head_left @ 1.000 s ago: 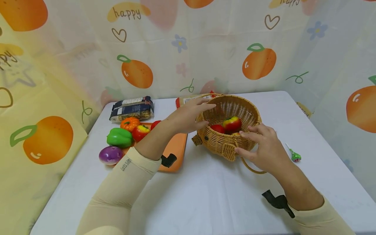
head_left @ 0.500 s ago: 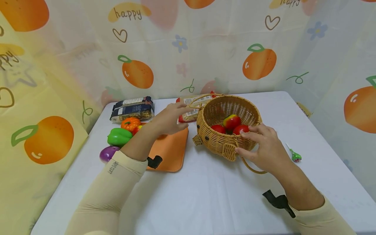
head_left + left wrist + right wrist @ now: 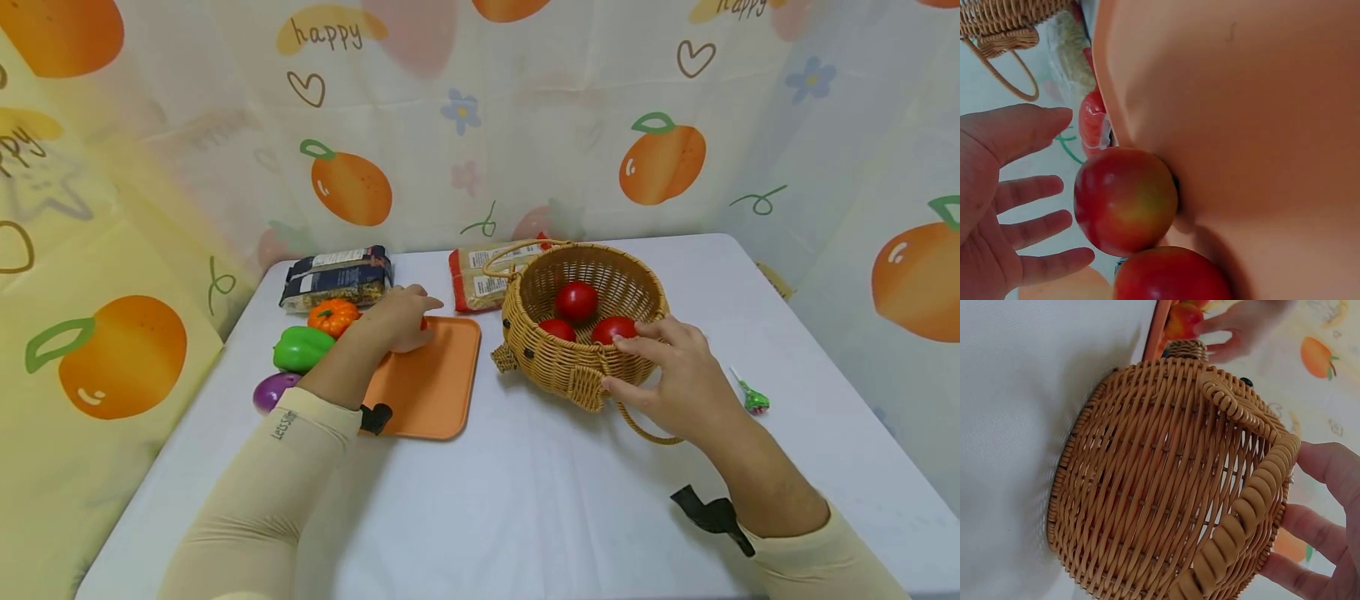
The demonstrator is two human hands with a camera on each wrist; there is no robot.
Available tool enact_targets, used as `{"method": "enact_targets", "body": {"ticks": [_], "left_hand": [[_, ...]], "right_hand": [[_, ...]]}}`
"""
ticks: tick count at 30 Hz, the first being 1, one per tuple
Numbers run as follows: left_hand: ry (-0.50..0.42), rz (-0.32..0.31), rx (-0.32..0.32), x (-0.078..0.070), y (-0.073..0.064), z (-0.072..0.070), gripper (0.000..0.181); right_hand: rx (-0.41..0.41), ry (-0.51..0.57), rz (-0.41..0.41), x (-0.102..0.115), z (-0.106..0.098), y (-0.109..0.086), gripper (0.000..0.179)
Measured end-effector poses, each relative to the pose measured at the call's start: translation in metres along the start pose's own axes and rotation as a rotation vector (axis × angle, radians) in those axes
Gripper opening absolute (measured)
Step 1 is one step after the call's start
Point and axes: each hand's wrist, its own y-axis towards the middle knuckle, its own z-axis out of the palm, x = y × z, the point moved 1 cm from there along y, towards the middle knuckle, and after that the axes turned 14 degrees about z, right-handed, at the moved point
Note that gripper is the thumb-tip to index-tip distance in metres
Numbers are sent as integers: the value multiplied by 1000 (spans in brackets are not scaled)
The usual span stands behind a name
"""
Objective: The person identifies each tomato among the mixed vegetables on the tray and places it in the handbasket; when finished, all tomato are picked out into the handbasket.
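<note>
My left hand (image 3: 401,321) is over the left part of the orange tray (image 3: 427,392). In the left wrist view its fingers are extended beside a red-and-yellow apple (image 3: 1125,201), not curled round it. A second red apple (image 3: 1172,278) touches that one. On the right, my right hand (image 3: 678,379) holds the rim of a wicker basket (image 3: 562,367), its index finger over the edge and thumb against the outside. Several red fruits (image 3: 576,302) lie inside the basket. The right wrist view shows the basket's side and its twisted handle (image 3: 1254,494) near my fingers.
A green bell pepper (image 3: 302,348), a purple vegetable (image 3: 274,392) and a small orange pumpkin (image 3: 333,317) sit at the tray's left. Behind are a dark grain bag (image 3: 337,279) and a red-edged bag (image 3: 480,283). A green-wrapped lollipop (image 3: 753,400) lies right of the basket.
My left hand has moved left and down from the basket to the tray. Inside the basket, the red-and-yellow fruit has rolled and now shows a red side. My right hand stays at the rim.
</note>
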Motion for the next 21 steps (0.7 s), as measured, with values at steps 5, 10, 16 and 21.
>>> {"method": "enact_targets", "body": {"ticks": [5, 10, 16, 21], "left_hand": [[-5, -17, 12, 5, -1, 4, 53], [29, -14, 21, 8, -3, 7, 51], [93, 14, 39, 10, -6, 10, 47], [105, 15, 32, 9, -6, 12, 46]], "right_hand": [[-4, 7, -2, 0, 0, 0, 51], [-5, 11, -7, 1, 0, 0, 51], [-2, 17, -7, 1, 0, 0, 50], [-5, 11, -8, 1, -1, -1, 50]]}}
